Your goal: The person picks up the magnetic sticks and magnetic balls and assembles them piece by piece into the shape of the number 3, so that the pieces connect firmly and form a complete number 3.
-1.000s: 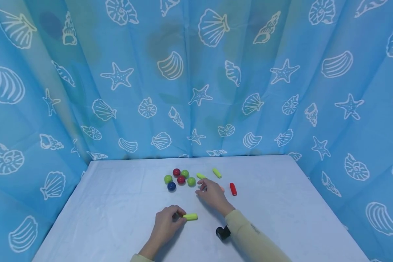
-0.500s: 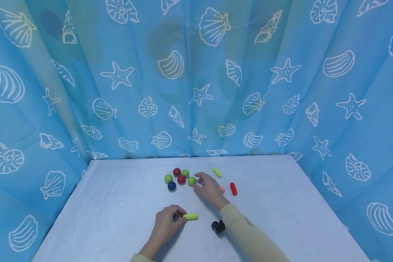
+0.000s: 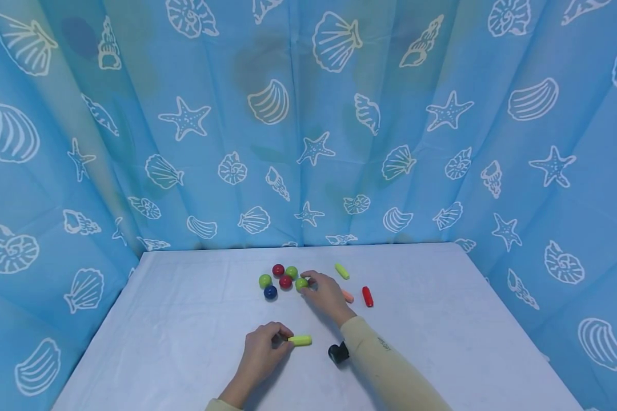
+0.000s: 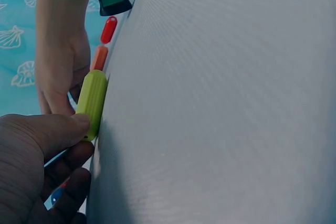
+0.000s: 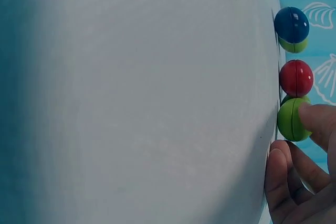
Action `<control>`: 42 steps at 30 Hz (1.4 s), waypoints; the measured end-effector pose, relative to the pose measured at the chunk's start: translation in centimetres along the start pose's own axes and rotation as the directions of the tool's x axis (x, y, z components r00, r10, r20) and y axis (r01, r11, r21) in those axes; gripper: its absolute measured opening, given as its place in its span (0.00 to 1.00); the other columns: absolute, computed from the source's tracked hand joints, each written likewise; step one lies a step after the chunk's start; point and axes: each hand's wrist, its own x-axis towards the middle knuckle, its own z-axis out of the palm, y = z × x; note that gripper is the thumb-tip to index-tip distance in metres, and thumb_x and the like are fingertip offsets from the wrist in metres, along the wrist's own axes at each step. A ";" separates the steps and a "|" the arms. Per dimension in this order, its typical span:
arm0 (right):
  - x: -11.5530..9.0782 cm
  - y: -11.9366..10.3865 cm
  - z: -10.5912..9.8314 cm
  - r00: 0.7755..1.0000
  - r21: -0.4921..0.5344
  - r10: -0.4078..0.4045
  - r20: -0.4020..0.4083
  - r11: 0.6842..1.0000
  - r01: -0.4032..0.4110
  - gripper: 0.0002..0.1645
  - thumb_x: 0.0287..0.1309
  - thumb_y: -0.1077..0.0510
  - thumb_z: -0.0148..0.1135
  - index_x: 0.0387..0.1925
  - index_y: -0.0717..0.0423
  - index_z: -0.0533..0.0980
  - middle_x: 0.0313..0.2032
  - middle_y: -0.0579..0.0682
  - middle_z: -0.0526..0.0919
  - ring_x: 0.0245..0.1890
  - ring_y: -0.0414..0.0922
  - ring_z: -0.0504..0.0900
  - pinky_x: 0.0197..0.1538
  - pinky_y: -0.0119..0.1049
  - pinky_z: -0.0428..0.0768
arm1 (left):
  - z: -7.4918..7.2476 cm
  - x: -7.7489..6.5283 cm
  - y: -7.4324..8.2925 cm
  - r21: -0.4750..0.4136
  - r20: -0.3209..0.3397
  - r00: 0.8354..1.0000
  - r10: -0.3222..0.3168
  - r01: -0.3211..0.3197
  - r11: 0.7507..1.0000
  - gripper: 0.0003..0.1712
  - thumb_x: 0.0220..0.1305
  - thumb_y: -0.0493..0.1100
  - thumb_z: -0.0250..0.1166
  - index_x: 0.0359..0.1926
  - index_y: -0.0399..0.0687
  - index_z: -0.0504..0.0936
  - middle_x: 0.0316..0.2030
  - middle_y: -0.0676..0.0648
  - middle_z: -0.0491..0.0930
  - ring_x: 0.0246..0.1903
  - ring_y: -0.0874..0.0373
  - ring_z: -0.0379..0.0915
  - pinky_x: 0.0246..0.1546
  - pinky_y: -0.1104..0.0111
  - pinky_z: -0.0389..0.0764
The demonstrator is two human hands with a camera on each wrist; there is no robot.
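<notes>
My left hand (image 3: 262,351) pinches a short yellow-green stick (image 3: 301,340) between thumb and fingers near the table's front. Seen from the left wrist, the thumb lies across one end of this ridged stick (image 4: 93,100). At the back, my right hand (image 3: 326,294) has thumb and index finger about the nearest green ball (image 3: 301,283). In the right wrist view the thumb overlaps that glossy green ball (image 5: 293,120), which rests on the table; the index finger's contact is hidden. Beside it are a red ball (image 3: 285,282) and a blue ball (image 3: 270,292).
Further balls, red (image 3: 278,270) and green (image 3: 264,280), sit in the same cluster. To the right lie an orange stick (image 3: 347,295), a red stick (image 3: 367,297) and another yellow-green stick (image 3: 341,271). A shell-patterned curtain (image 3: 298,142) surrounds the white table (image 3: 185,331).
My right hand has moved left from beside the sticks to the green ball, and its thumb and index finger have closed about it. The left hand has stayed in place with its stick.
</notes>
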 end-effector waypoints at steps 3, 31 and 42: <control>0.0 0.0 0.0 1.000 0.000 0.003 -0.001 1.000 -0.003 0.23 0.64 0.52 0.70 0.60 0.43 0.78 0.53 0.49 0.84 0.58 0.50 0.80 0.61 0.51 0.76 | 0.0 -0.1 0.0 0.001 -0.006 1.000 0.014 -0.014 1.000 0.09 0.58 0.42 0.75 0.38 0.58 0.85 0.34 0.61 0.82 0.35 0.64 0.73 0.41 0.63 0.73; -1.7 -0.4 -1.0 0.996 -0.053 0.039 0.084 0.998 -0.034 0.20 0.63 0.50 0.70 0.57 0.41 0.80 0.45 0.46 0.84 0.44 0.44 0.81 0.50 0.45 0.81 | 0.0 0.0 0.0 -0.004 0.004 1.000 -0.016 0.016 1.000 0.08 0.59 0.43 0.75 0.39 0.58 0.85 0.33 0.61 0.81 0.34 0.64 0.71 0.42 0.60 0.70; -2.8 -0.4 -1.5 0.994 -0.047 0.034 0.106 0.998 -0.029 0.19 0.61 0.52 0.72 0.54 0.42 0.81 0.43 0.44 0.84 0.42 0.43 0.80 0.48 0.43 0.81 | 0.2 -0.1 0.1 -0.002 0.010 1.000 -0.019 0.019 1.000 0.08 0.59 0.43 0.75 0.38 0.59 0.85 0.33 0.62 0.80 0.34 0.65 0.72 0.41 0.63 0.71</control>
